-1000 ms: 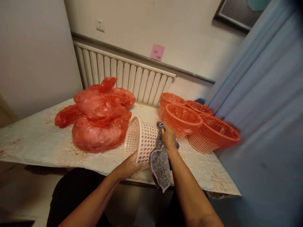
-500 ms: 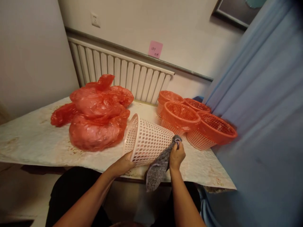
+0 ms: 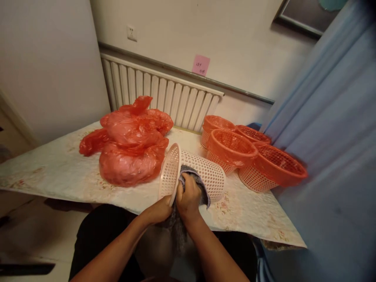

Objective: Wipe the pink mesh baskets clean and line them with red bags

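Note:
A white perforated basket (image 3: pixel 205 169) lies on its side near the table's front edge, its open mouth facing left. My left hand (image 3: pixel 161 210) grips the lower part of the rim, the fingers partly hidden inside. A grey cloth (image 3: pixel 202 188) is bunched in my right hand (image 3: pixel 188 194), which presses it on the basket's outer side just behind the rim. Part of the cloth hangs down between my forearms.
Red plastic bags (image 3: pixel 132 156), full and bunched, sit on the left of the table (image 3: pixel 58 172). Several baskets lined with red bags (image 3: pixel 230 147) stand at the right, beside a blue curtain (image 3: pixel 329 137). A radiator (image 3: pixel 170 98) is behind.
My right hand has moved left with the cloth, from the basket's base end to near its rim. My left hand still holds the rim. The view has shifted slightly.

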A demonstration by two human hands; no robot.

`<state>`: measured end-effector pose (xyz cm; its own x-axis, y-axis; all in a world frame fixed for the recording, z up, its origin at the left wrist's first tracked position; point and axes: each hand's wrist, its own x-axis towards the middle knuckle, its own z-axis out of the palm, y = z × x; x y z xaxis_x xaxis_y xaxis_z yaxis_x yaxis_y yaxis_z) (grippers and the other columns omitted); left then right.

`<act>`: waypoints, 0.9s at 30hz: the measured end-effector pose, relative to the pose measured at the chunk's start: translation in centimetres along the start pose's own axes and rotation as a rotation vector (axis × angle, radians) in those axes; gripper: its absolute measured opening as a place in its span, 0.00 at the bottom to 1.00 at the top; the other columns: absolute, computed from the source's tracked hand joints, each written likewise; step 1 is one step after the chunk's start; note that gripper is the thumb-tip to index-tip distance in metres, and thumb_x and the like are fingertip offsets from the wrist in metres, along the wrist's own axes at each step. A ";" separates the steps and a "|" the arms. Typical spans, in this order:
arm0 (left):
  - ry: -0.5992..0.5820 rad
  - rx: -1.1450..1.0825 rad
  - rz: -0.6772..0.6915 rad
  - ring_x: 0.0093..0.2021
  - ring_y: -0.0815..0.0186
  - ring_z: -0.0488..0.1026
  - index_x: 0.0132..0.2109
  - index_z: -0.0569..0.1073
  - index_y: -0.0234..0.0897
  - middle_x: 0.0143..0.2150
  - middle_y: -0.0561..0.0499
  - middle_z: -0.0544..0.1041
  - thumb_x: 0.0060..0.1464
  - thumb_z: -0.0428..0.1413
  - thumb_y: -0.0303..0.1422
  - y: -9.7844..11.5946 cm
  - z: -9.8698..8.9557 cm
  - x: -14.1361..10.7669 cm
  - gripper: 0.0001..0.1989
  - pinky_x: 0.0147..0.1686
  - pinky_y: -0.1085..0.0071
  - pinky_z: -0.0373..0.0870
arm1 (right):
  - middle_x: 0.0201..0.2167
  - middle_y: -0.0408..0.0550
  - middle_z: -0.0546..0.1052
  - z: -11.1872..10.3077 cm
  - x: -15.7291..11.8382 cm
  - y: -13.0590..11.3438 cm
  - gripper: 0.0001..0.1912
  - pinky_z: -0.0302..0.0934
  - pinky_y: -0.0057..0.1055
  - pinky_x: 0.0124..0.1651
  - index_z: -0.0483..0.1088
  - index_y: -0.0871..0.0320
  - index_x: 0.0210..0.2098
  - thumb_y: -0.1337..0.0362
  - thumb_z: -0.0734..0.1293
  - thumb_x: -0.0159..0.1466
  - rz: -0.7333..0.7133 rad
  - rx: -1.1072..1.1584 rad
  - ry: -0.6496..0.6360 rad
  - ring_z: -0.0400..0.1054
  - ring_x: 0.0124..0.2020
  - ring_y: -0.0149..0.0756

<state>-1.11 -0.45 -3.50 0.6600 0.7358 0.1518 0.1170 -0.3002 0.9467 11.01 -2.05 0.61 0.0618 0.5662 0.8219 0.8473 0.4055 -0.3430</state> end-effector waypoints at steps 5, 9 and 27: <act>-0.162 -0.027 0.070 0.43 0.59 0.74 0.45 0.78 0.35 0.41 0.50 0.81 0.52 0.52 0.27 -0.5 0.6 -1.0 0.14 0.47 0.64 0.71 | 0.40 0.52 0.77 -0.5 4.6 0.3 0.14 0.63 0.33 0.46 0.70 0.60 0.48 0.66 0.58 0.66 0.048 -0.004 -0.109 0.70 0.42 0.40; -0.157 -0.047 0.049 0.39 0.60 0.75 0.37 0.80 0.35 0.35 0.52 0.81 0.53 0.54 0.30 -1.2 1.1 -1.8 0.09 0.46 0.64 0.72 | 0.42 0.50 0.77 -0.8 6.1 0.3 0.13 0.62 0.32 0.49 0.71 0.58 0.46 0.66 0.59 0.66 0.104 0.021 -0.161 0.70 0.44 0.39; 0.219 -0.272 0.018 0.61 0.56 0.64 0.60 0.65 0.33 0.59 0.44 0.72 0.51 0.52 0.26 4.0 0.9 1.4 0.26 0.65 0.57 0.54 | 0.39 0.48 0.76 -1.7 5.1 5.0 0.12 0.59 0.29 0.44 0.73 0.56 0.43 0.66 0.59 0.65 0.099 -0.061 -0.250 0.68 0.40 0.36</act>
<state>0.93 -1.12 0.21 0.4820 0.8533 0.1988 -0.1144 -0.1637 0.9799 16.41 1.65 3.89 0.0205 0.7639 0.6450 0.8745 0.2990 -0.3819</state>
